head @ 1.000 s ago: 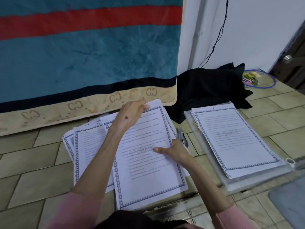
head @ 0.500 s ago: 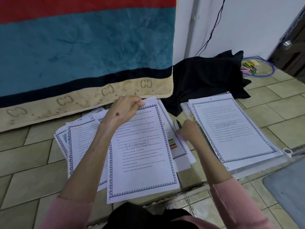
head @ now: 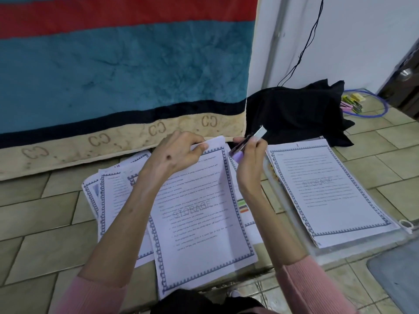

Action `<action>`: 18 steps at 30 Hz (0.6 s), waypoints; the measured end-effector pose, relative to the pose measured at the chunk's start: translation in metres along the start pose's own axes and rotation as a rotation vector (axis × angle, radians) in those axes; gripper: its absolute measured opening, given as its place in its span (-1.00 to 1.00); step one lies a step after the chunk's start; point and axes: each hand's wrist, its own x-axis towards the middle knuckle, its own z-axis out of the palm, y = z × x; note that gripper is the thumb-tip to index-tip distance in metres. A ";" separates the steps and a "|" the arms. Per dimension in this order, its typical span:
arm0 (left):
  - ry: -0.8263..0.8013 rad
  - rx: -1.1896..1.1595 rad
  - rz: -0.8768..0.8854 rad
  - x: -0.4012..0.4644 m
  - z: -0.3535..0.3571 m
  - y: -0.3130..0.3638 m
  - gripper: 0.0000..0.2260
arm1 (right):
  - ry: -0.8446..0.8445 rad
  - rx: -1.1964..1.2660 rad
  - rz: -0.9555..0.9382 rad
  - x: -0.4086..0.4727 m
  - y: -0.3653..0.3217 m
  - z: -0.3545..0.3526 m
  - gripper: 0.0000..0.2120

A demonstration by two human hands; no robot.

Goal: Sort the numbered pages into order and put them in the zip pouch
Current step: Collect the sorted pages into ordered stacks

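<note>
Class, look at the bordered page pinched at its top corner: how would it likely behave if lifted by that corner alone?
The page is a single thin sheet, so it would probably droop and curl. It looks light, since the left hand pinches the corner with fingertips only. It lies loosely on fanned sheets, so it might slide easily.

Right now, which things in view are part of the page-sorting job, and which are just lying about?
Job:
left hand pinching top page
loose pages beneath
right-side stack
clear zip pouch under it
right hand holding stapler

Lying about:
black cloth
striped blanket
blue hoop
grey mat
</note>
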 end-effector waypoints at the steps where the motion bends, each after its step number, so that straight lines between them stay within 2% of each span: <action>1: 0.003 0.008 -0.007 0.000 -0.001 0.000 -0.70 | 0.031 0.000 -0.016 0.000 0.000 0.001 -0.80; 5: 0.005 0.031 -0.018 0.000 -0.001 0.002 -0.70 | 0.070 -0.015 -0.078 -0.002 0.004 0.011 -0.81; 12: -0.009 0.039 -0.014 -0.002 -0.001 0.012 -0.75 | 0.139 0.074 -0.017 0.000 -0.003 0.022 -0.82; 14: -0.006 0.035 0.001 -0.004 0.000 0.012 -0.75 | 0.171 0.085 -0.028 0.005 -0.011 0.024 -0.77; 18: -0.002 0.051 0.021 -0.006 0.001 0.016 -0.73 | 0.129 0.011 -0.089 0.009 -0.015 0.028 -0.70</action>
